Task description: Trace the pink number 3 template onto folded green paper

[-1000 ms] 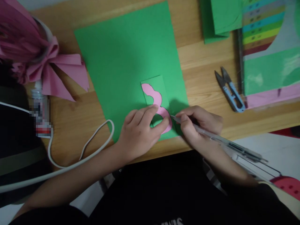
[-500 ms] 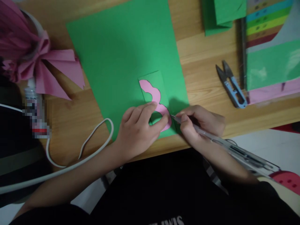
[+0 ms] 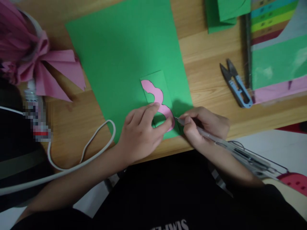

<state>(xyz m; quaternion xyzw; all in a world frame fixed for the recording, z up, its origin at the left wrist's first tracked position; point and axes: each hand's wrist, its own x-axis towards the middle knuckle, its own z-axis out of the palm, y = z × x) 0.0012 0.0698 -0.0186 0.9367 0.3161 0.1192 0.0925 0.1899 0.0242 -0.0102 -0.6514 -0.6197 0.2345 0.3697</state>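
A wavy pink paper cutout lies on a small green paper piece, which rests on a large green sheet. With index finger and thumb apart, my left hand presses the cutout down, covering part of it. My right hand is closed around a clear-barrelled pen. The pen's tip touches or nearly touches the cutout's right edge, where a dark outline runs. Part of the pen's grip is hidden by my fingers.
Blue thread snips lie at the right, beside a plastic pack of coloured paper. Folded green paper sits at the back. Pink wrapping with a bow, a tube and a white cable are at the left.
The view has shifted slightly. The pen tip stays at the cutout's right edge, with little visible movement, and my left hand still presses on the cutout.
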